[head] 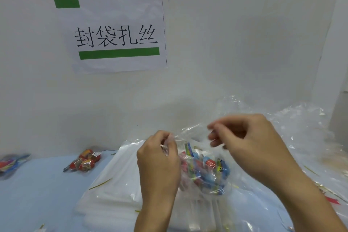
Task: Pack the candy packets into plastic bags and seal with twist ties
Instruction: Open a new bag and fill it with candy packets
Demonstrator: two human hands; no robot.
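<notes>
Nearest, the left hand (pixel 158 158) pinches one side of the bag (pixel 203 171) mouth, grip closed on the film; the right hand (pixel 250 145) nips the other side, blurred. The bag hangs between them over the stack of bags (pixel 113 190) mid-surface, candy (pixel 205 169) pooled low. The film looks thin, slippery and limp; gathering the neck just above the candy should hold best.

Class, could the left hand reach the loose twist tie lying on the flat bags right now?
Probably not yet: the left hand is pinching the candy bag; the twist tie lies uncovered nearby.
</notes>
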